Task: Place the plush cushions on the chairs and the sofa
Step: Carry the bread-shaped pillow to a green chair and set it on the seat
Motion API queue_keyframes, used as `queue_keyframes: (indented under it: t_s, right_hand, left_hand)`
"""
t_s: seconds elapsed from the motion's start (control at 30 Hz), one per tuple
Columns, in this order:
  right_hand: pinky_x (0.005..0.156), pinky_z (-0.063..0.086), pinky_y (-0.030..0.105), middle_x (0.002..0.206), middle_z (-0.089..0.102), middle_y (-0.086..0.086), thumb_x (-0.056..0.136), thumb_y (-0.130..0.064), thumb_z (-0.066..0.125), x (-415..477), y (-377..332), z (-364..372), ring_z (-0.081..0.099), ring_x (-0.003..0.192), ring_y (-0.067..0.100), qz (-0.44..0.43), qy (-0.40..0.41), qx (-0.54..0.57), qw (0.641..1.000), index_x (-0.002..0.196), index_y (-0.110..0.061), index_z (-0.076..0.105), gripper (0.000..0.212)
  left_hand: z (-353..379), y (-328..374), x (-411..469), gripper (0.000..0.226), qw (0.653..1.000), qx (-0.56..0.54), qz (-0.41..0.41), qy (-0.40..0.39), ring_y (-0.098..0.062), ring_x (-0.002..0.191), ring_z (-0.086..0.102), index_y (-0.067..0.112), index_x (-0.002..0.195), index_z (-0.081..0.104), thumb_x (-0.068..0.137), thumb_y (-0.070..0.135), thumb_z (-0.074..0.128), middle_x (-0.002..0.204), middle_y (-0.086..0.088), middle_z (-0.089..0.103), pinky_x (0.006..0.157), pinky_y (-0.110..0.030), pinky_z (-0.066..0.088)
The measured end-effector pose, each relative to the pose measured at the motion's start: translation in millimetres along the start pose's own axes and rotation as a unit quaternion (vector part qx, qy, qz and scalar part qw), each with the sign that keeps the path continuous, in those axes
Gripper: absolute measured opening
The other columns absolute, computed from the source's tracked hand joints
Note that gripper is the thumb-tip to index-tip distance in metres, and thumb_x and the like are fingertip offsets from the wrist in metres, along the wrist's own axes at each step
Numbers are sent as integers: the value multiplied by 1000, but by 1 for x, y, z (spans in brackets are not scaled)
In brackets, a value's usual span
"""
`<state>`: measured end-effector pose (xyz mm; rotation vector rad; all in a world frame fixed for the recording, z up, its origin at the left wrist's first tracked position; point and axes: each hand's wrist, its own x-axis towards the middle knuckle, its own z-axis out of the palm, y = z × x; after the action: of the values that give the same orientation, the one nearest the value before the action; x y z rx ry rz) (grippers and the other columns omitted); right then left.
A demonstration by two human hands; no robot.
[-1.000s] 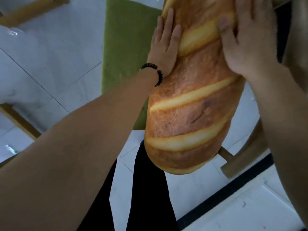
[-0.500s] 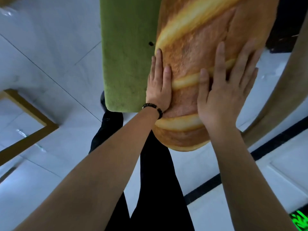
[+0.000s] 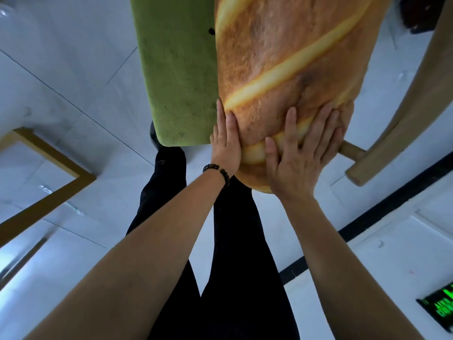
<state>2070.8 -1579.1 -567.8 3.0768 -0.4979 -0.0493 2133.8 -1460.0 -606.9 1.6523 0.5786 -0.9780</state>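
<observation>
A long plush cushion shaped like a loaf of bread [image 3: 282, 57], brown with pale yellow slashes, lies lengthwise on the right side of a chair's green seat pad [image 3: 176, 69]. Its near end hangs over the seat's front edge. My left hand [image 3: 225, 141], with a dark bead bracelet at the wrist, lies flat against the cushion's left side, fingers together. My right hand [image 3: 301, 155] is spread flat over the cushion's near end, fingers apart. Neither hand curls around it.
The chair's curved wooden arm and rail [image 3: 404, 114] run along the right of the cushion. A wooden frame [image 3: 49, 173] stands on the pale tiled floor at the left. My black-trousered legs [image 3: 220, 266] are below. A black floor strip [image 3: 367, 217] and a green-lit object [image 3: 438, 307] sit at lower right.
The cushion has moved farther onto the seat, away from me. Both hands have slid down from its middle to its near end.
</observation>
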Motion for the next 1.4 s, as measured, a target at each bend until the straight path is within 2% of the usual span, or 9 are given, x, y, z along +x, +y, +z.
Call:
queue_keyframes:
  t_s: [0.13,0.23,0.33,0.4,0.53,0.77,0.97,1.2,1.4]
  right_hand:
    - [123,16,58,157,31,31,101,-50,52,3,3,-9,27,148,47,-1,-27,21,999,152,-20,45,60]
    - [123,11,59,164,19,28,102,-50,47,7,-3,-37,17,153,44,3,-112,54,992,157,-22,35,63]
    - [122,10,63,168,4,23,98,-52,39,22,-7,-84,4,155,42,22,-265,141,954,160,-21,25,71]
    - [124,13,56,170,4,14,103,-51,36,36,-12,-136,2,157,33,76,-332,237,910,160,-22,25,65]
    - [125,19,44,168,21,2,105,-54,34,47,-26,-238,19,155,21,135,-277,351,884,157,-28,33,58]
    - [116,27,33,161,37,-2,92,-65,34,33,-34,-368,36,147,19,68,-142,502,850,154,-33,35,70]
    - [118,37,48,158,40,-10,83,-84,39,18,-8,-402,41,144,14,-75,-190,548,811,142,-65,30,62]
    - [119,35,38,156,40,-13,93,-50,55,-29,-27,-402,39,143,3,-216,-318,566,729,151,-38,40,61]
    - [106,35,25,153,44,-11,90,-42,60,-130,-90,-410,44,139,5,-363,-437,479,670,153,-32,36,67]
  left_hand:
    - [-16,8,-10,59,999,9,-17,-29,-20,152,23,42,159,6,104,59,18,167,7,20,125,-42,18]
    - [-41,38,-43,61,996,55,-39,-54,-25,144,40,30,157,31,103,60,26,158,0,41,119,-40,31]
    - [-76,79,-97,57,990,119,-18,-71,-14,128,47,26,147,47,104,58,29,142,6,52,108,-27,31]
    - [-107,103,-137,59,985,157,20,-67,-12,135,43,25,150,44,102,58,34,144,6,50,106,-21,26]
    - [-170,156,-207,52,974,191,118,13,-17,141,43,22,154,39,105,42,42,152,-1,47,107,-21,26]
    - [-234,188,-349,46,940,31,223,255,-9,128,50,25,147,47,103,38,50,143,8,54,111,-29,35]
    - [-197,130,-443,51,879,-130,269,371,-9,132,51,23,147,48,98,27,60,143,8,54,102,-23,37]
    - [-124,14,-528,49,807,-259,194,493,-17,132,52,22,143,49,96,18,61,140,3,56,98,-26,42]
    - [-75,-94,-646,66,684,-347,128,628,-17,127,57,23,146,47,83,35,61,140,3,57,110,-43,44]
